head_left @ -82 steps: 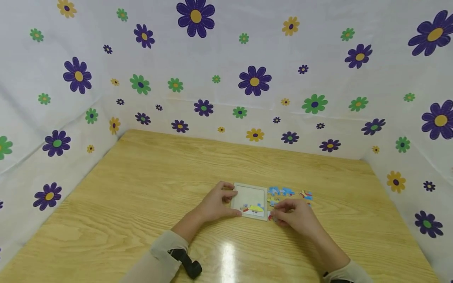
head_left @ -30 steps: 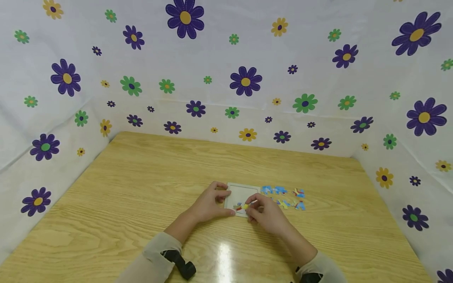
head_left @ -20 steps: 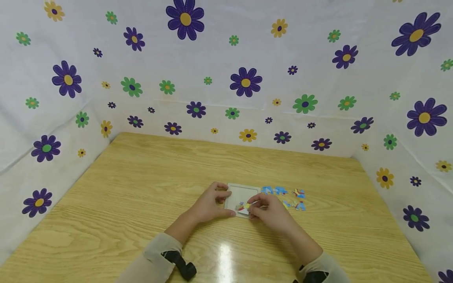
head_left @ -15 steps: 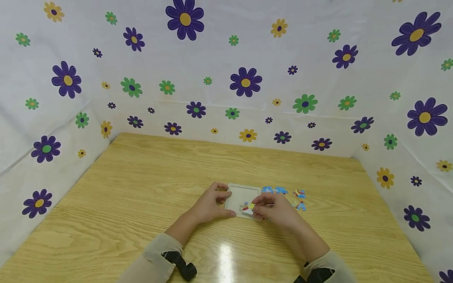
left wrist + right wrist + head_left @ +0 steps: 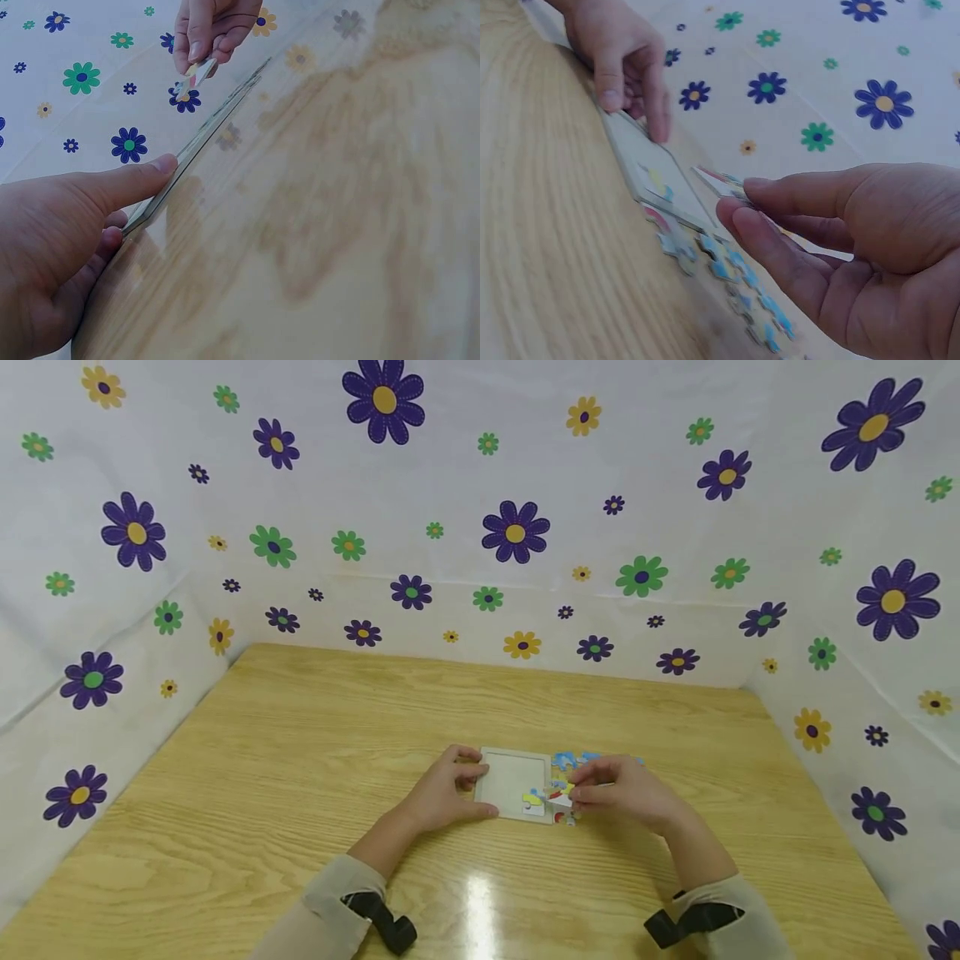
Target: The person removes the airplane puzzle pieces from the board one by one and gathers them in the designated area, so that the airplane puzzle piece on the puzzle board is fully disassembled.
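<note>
A small square puzzle tray (image 5: pixel 506 781) lies flat on the wooden table. My left hand (image 5: pixel 442 792) holds its left edge, the thumb (image 5: pixel 161 165) on the rim in the left wrist view. One yellow-and-white jigsaw piece (image 5: pixel 533 803) lies inside the tray near its lower right corner. Just right of the tray, my right hand (image 5: pixel 633 795) pinches another jigsaw piece, white with red and yellow (image 5: pixel 559 798), tilted between thumb and fingertips. In the right wrist view this held piece (image 5: pixel 718 182) is raised above the table. My right hand hides part of the loose pieces behind it.
Several loose jigsaw pieces (image 5: pixel 565 761), mostly blue, lie along the tray's right side, one with a red shape (image 5: pixel 560 817) nearest me. White flower-print cloth (image 5: pixel 450 485) walls the table (image 5: pixel 337 718) at the back and both sides.
My right hand has moved right from over the tray, bringing the pinched piece with red out past its right edge. One piece now lies in the tray. My left hand keeps its hold.
</note>
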`<action>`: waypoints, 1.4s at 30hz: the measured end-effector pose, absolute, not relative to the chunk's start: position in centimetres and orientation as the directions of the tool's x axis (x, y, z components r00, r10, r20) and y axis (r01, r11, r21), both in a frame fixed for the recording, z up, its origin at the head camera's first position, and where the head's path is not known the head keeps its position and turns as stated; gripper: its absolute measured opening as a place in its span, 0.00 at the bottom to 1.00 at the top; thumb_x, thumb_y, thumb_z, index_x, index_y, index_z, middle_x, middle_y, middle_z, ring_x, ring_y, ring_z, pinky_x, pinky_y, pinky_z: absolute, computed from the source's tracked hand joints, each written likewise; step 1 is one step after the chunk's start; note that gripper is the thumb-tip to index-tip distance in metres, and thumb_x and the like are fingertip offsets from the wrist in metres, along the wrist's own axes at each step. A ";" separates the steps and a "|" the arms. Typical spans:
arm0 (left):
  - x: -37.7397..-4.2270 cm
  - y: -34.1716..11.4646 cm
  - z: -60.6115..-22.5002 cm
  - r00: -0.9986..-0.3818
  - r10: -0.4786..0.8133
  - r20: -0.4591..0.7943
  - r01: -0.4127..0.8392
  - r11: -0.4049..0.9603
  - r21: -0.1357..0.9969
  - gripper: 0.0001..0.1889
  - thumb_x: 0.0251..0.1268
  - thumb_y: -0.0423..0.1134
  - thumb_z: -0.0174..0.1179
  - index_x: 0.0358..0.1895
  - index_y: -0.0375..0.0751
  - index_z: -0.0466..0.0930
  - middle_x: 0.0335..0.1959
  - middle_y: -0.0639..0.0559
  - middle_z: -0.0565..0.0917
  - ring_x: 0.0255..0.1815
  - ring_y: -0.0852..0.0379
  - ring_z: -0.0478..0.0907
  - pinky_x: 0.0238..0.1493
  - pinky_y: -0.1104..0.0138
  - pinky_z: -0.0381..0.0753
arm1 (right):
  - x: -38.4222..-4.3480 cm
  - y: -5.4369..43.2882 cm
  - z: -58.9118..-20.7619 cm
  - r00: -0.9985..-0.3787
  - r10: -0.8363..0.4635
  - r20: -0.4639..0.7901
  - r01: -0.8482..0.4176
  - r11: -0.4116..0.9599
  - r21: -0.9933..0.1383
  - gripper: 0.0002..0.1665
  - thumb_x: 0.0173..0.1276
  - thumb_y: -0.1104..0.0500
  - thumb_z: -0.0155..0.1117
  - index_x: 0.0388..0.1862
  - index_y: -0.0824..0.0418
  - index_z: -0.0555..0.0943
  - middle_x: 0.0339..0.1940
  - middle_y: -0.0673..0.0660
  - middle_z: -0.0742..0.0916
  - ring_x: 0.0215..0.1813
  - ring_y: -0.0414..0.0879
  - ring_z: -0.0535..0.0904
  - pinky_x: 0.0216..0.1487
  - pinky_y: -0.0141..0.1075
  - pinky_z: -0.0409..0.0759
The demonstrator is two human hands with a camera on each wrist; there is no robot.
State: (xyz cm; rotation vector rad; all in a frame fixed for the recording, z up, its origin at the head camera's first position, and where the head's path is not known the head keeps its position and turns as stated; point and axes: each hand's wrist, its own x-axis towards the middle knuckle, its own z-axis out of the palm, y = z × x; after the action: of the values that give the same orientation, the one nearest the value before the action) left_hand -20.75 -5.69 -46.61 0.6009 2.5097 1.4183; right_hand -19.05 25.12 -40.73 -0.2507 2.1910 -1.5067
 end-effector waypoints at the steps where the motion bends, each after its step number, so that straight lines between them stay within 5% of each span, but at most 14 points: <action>1: -20.7 -5.7 -46.6 -0.898 0.439 0.028 0.250 0.458 0.853 0.39 0.49 0.46 0.79 0.64 0.31 0.77 0.67 0.51 0.69 0.48 0.58 0.71 0.48 0.71 0.75 | -19.1 25.5 -40.7 -0.871 -0.401 -0.285 0.118 0.392 -0.913 0.21 0.68 0.60 0.69 0.52 0.74 0.79 0.42 0.61 0.83 0.43 0.46 0.85 0.49 0.38 0.86; 17: -20.8 -5.7 -46.7 -0.900 0.434 0.031 0.248 0.455 0.855 0.39 0.50 0.47 0.79 0.65 0.33 0.76 0.67 0.52 0.69 0.48 0.58 0.72 0.50 0.69 0.76 | -19.3 28.3 -40.1 -0.837 -0.423 -0.349 0.112 0.491 -0.864 0.15 0.68 0.62 0.68 0.44 0.74 0.80 0.35 0.57 0.87 0.36 0.45 0.84 0.40 0.36 0.87; 29: -20.6 -5.6 -46.6 -0.902 0.432 0.031 0.251 0.464 0.850 0.39 0.50 0.47 0.79 0.64 0.31 0.76 0.67 0.51 0.69 0.49 0.58 0.72 0.50 0.69 0.76 | -18.5 27.8 -40.3 -0.874 -0.354 -0.333 0.047 0.621 -0.783 0.09 0.63 0.65 0.72 0.34 0.71 0.82 0.26 0.55 0.87 0.28 0.44 0.83 0.32 0.36 0.84; 42: -20.6 -5.6 -46.7 -0.901 0.432 0.039 0.263 0.473 0.841 0.38 0.50 0.47 0.79 0.64 0.31 0.77 0.67 0.50 0.69 0.49 0.57 0.72 0.50 0.69 0.76 | -18.2 27.6 -40.2 -0.888 -0.300 -0.348 0.077 0.649 -0.757 0.08 0.62 0.66 0.72 0.34 0.71 0.82 0.27 0.56 0.87 0.27 0.43 0.84 0.32 0.36 0.85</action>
State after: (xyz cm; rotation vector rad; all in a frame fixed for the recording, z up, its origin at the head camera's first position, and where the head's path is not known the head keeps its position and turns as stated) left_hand -20.60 -5.57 -46.71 0.6053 2.5390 1.4010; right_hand -18.20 27.57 -40.15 -0.1748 2.4212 -1.1400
